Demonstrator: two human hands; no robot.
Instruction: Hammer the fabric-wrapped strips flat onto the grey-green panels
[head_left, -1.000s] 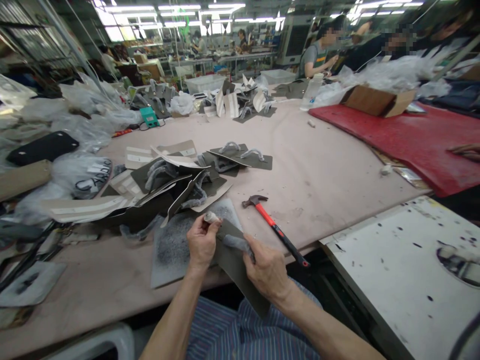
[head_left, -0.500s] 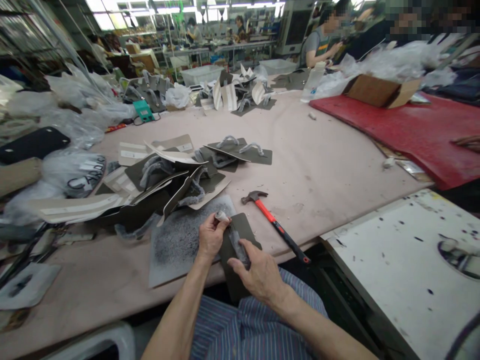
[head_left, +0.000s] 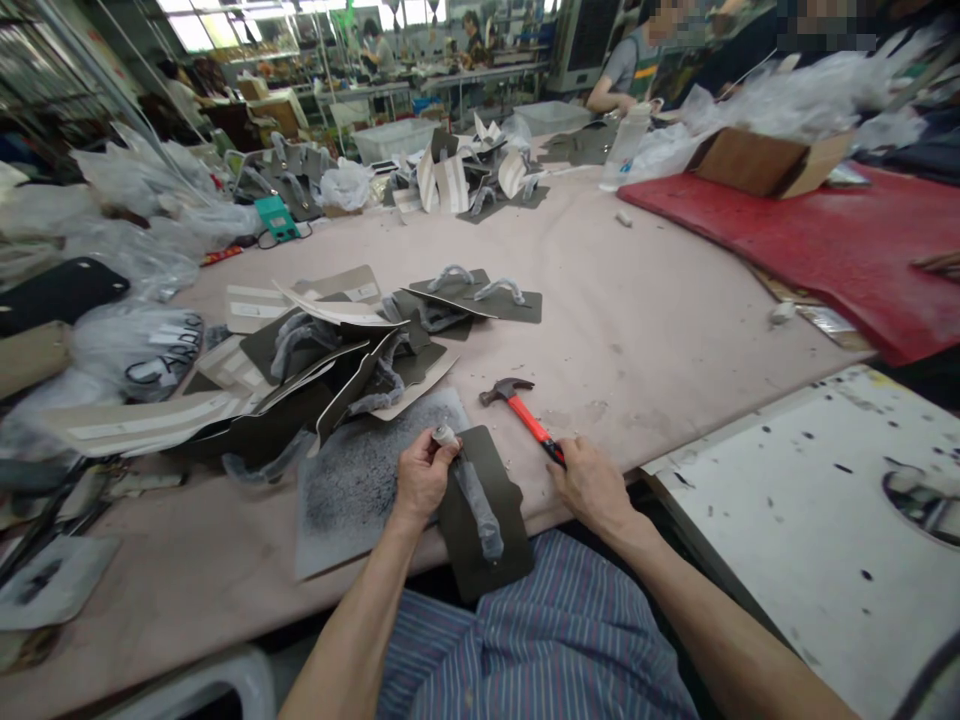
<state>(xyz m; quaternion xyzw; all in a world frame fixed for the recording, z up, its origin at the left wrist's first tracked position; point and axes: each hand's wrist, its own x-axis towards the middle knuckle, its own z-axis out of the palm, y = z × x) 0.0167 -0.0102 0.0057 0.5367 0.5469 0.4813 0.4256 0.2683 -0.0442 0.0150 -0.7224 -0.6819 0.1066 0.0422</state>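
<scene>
My left hand (head_left: 422, 478) is closed in a pinch around a small whitish cylindrical piece (head_left: 445, 436) at the top of a dark olive panel (head_left: 499, 475). Along that panel runs a strap handle wrapped in clear plastic (head_left: 478, 510). The panel's lower end hangs past the table edge over my lap. My right hand (head_left: 596, 485) is wrapped round the black grip of a claw hammer (head_left: 531, 420), whose head rests on the table. Under my left hand lies a grey speckled board (head_left: 352, 500).
A heap of olive panels with plastic-wrapped handles (head_left: 315, 350) spreads left of centre, and another pile (head_left: 457, 180) stands farther back. At right are a red sheet (head_left: 787, 230) with a cardboard box (head_left: 761, 165) and a white machine table (head_left: 810, 500). Co-workers sit in the background.
My right hand has left the wrapped handle on the panel, moved right and taken hold of the hammer's grip. My left hand stays at the panel's top with the whitish piece.
</scene>
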